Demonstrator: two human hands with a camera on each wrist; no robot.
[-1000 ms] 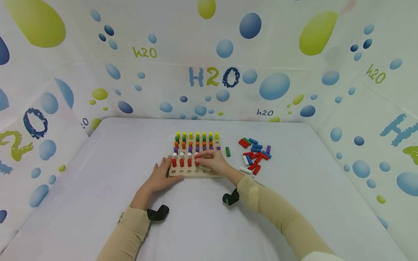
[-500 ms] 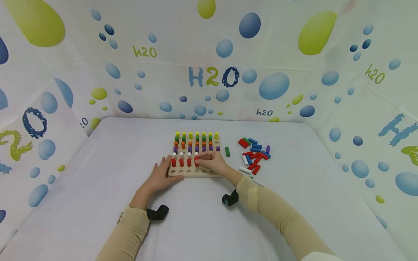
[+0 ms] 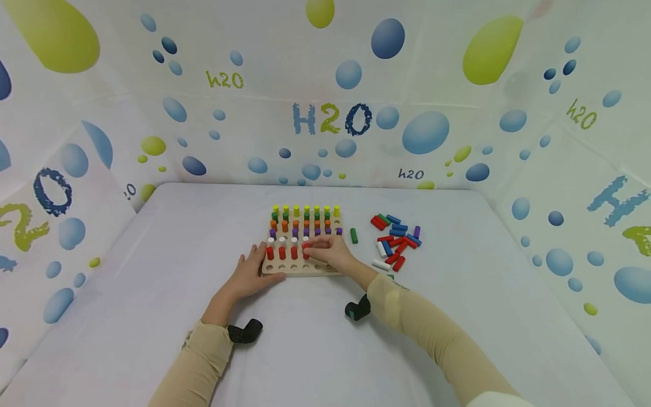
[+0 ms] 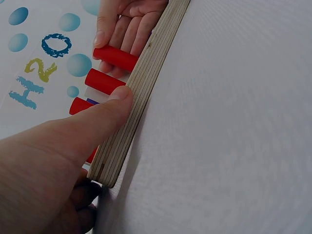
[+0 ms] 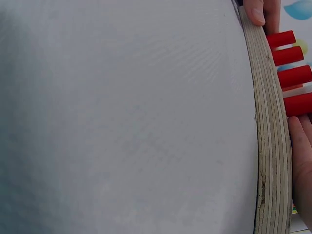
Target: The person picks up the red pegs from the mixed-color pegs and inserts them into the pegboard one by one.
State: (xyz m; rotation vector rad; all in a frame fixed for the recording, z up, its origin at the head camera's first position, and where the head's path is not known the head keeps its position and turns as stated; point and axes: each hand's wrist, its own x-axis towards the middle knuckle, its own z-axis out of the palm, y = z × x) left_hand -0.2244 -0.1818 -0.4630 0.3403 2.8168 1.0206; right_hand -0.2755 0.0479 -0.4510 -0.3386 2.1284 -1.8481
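Note:
A wooden pegboard (image 3: pixel 300 272) stands on the table, with upright pegs in yellow, green, orange, purple, white and red rows. My left hand (image 3: pixel 248 278) grips its front left corner, the thumb (image 4: pixel 109 109) against the plywood front edge and the fingers along the left side. My right hand (image 3: pixel 333 253) pinches the fourth red peg (image 4: pixel 116 57) of the red row between thumb and fingertips. That red peg stands upright in the board, as the right wrist view also shows. The front row of holes has no pegs in its visible part; the right hand hides part of the board.
Loose red, blue, white, green and purple pegs lie in a pile (image 3: pixel 399 244) right of the board. One green peg (image 3: pixel 354 236) lies alone between pile and board. A white peg (image 3: pixel 381 264) lies near the right forearm. A patterned cloth wall (image 3: pixel 325 90) rises behind the table.
Both hands keep their places, and the right fingers stay on the same red peg. The head view has shifted very slightly.

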